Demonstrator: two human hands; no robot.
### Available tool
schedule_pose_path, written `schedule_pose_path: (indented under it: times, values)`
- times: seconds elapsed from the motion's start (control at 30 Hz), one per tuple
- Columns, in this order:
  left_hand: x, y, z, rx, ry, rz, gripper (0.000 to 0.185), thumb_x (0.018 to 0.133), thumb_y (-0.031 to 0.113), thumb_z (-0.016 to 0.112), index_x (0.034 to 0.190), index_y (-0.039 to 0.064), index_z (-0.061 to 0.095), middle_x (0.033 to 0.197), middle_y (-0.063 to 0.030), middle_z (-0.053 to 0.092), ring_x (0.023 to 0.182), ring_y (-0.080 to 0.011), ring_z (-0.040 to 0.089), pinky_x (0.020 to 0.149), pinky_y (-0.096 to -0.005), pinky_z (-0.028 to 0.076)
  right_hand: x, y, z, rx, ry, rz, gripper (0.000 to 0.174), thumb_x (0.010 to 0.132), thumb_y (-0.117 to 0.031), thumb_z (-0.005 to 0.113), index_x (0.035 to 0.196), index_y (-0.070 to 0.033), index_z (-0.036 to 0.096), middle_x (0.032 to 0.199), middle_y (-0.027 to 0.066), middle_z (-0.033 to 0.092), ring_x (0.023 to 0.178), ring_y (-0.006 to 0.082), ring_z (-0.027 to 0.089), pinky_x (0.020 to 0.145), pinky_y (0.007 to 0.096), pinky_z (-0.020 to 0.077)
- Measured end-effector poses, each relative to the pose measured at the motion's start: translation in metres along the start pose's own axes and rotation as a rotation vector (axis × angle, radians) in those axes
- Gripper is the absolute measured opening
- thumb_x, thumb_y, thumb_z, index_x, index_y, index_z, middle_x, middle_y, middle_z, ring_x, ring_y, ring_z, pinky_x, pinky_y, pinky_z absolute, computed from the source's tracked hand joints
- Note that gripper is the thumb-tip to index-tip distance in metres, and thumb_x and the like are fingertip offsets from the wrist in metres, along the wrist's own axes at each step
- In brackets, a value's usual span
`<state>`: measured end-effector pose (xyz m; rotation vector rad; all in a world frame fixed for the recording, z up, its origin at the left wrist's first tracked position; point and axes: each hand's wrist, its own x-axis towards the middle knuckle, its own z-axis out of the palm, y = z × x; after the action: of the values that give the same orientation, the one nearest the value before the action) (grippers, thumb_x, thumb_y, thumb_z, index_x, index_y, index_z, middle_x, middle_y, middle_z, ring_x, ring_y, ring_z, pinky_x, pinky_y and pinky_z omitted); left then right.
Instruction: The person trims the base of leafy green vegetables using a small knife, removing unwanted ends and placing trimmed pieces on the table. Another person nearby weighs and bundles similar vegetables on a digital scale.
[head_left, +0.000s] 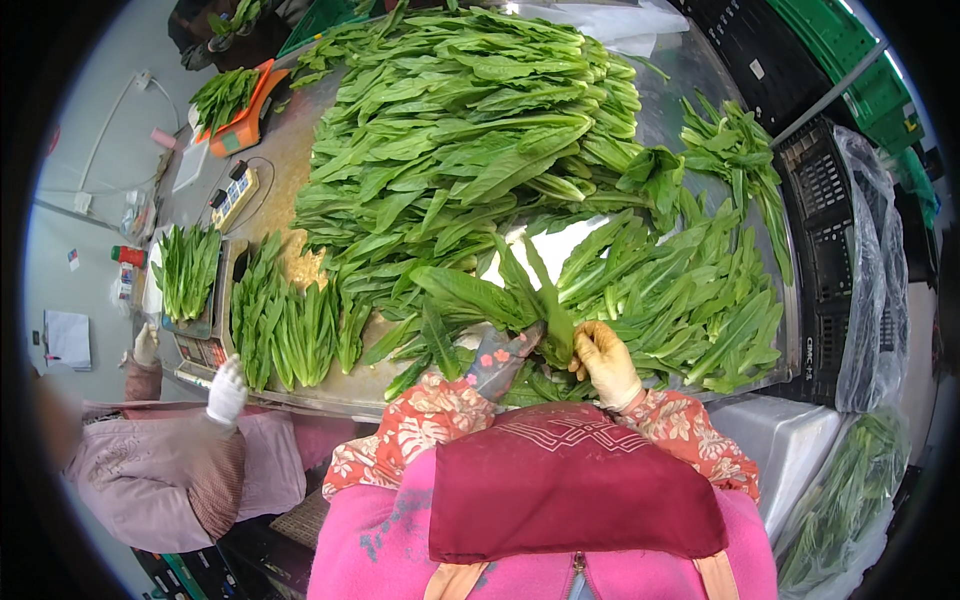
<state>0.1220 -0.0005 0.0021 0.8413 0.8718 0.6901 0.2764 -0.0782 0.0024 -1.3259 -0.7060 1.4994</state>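
Observation:
My left hand (504, 363), in a grey glove with pink flowers, grips a small bunch of long-leaf lettuce (480, 298) whose leaves fan up and to the left. In a yellowish glove, my right hand (607, 363) has its fingers curled at the lower end of a darker lettuce leaf (556, 330) beside that bunch. Loose lettuce (667, 300) lies spread to the right of my hands. Beyond them rises a large heap of the same lettuce (465, 135), with many pale cut ends facing right.
To the left, a co-worker's white-gloved hand (226, 391) is near lettuce bunches (304, 330) and a scale (202, 349) bearing lettuce. A power strip (235, 196) and orange scale (238, 135) stand farther back. Black crates (821, 225) line the right edge; a white foam box (772, 442) sits below.

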Motion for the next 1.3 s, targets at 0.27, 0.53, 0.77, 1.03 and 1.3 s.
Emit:
schedule_pose_path:
  times: [0.27, 0.53, 0.77, 1.03, 1.3]
  values:
    - [-0.003, -0.001, -0.004, 0.045, 0.03, 0.032, 0.026, 0.079, 0.019, 0.059, 0.094, -0.002, 0.055, 0.077, -0.0051, 0.055, 0.066, -0.0111, 0.048, 0.055, -0.0263, 0.038, 0.001, -0.002, 0.006, -0.135, -0.072, 0.051, 0.031, 0.082, -0.012, 0.055, 0.109, -0.001, 0.044, 0.077, 0.0011, 0.052, 0.064, 0.006, 0.051, 0.053, 0.018, 0.0413]
    - [-0.005, 0.001, -0.011, 0.307, 0.045, 0.187, 0.027, 0.078, 0.02, 0.059, 0.093, -0.002, 0.055, 0.077, -0.0048, 0.055, 0.066, -0.0107, 0.047, 0.055, -0.0261, 0.038, 0.003, 0.004, -0.001, 0.135, -0.017, 0.019, 0.031, 0.082, -0.009, 0.055, 0.11, 0.0, 0.043, 0.076, 0.0017, 0.053, 0.061, 0.0086, 0.051, 0.051, 0.0191, 0.0425]
    - [-0.007, 0.006, -0.009, -0.066, 0.034, -0.016, 0.033, 0.079, 0.02, 0.06, 0.101, -0.003, 0.053, 0.089, -0.0084, 0.058, 0.08, -0.0138, 0.055, 0.071, -0.0246, 0.044, 0.007, 0.005, -0.008, 0.182, -0.105, 0.047, 0.039, 0.081, -0.019, 0.059, 0.11, 0.001, 0.043, 0.085, 0.009, 0.058, 0.065, 0.0126, 0.057, 0.053, 0.0215, 0.0467]
    - [-0.001, 0.001, -0.007, -0.166, 0.052, 0.12, 0.031, 0.083, 0.02, 0.055, 0.103, -0.004, 0.052, 0.093, -0.0113, 0.058, 0.082, -0.0186, 0.058, 0.073, -0.0302, 0.047, 0.006, 0.0, -0.006, 0.257, -0.088, 0.044, 0.036, 0.08, -0.021, 0.06, 0.104, 0.002, 0.047, 0.088, 0.0103, 0.058, 0.065, 0.0136, 0.057, 0.053, 0.0218, 0.0474]
    - [-0.003, 0.003, -0.019, -0.212, 0.216, 0.196, 0.026, 0.078, 0.018, 0.062, 0.093, -0.002, 0.056, 0.081, -0.0015, 0.058, 0.069, -0.0079, 0.051, 0.059, -0.0194, 0.039, 0.006, 0.007, -0.007, 0.288, -0.062, 0.01, 0.033, 0.08, -0.016, 0.06, 0.102, 0.003, 0.045, 0.086, 0.0097, 0.057, 0.068, 0.0164, 0.058, 0.054, 0.0238, 0.0481]
